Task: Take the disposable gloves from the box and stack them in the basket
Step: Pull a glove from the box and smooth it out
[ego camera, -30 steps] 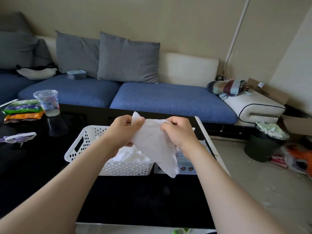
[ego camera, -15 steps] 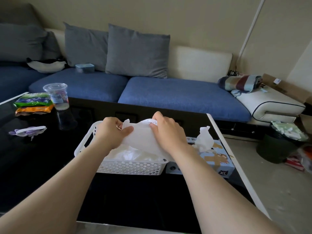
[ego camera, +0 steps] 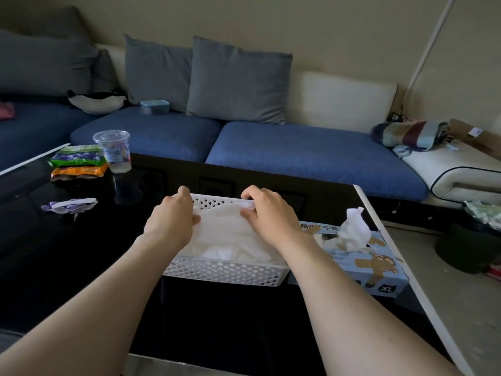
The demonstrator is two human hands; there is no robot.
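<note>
A white perforated basket [ego camera: 225, 272] stands on the black table with a pile of translucent white gloves in it. Over the basket my left hand [ego camera: 170, 215] and my right hand [ego camera: 268, 215] each pinch one end of a flat white glove [ego camera: 221, 226], which lies spread on top of the pile. To the right of the basket sits the blue glove box [ego camera: 379, 270], marked XL, with another glove [ego camera: 353, 229] sticking up out of its slot.
On the black glossy table [ego camera: 54, 267] at the left are a clear plastic cup [ego camera: 113, 150], two snack packets [ego camera: 78, 164] and a purple-white item [ego camera: 70, 206]. A blue sofa [ego camera: 298, 156] runs behind. A dark bin [ego camera: 471, 240] stands on the floor at right.
Both hands have lowered the glove from chest height down onto the pile in the basket, spreading it flat. The camera has tilted down and closer.
</note>
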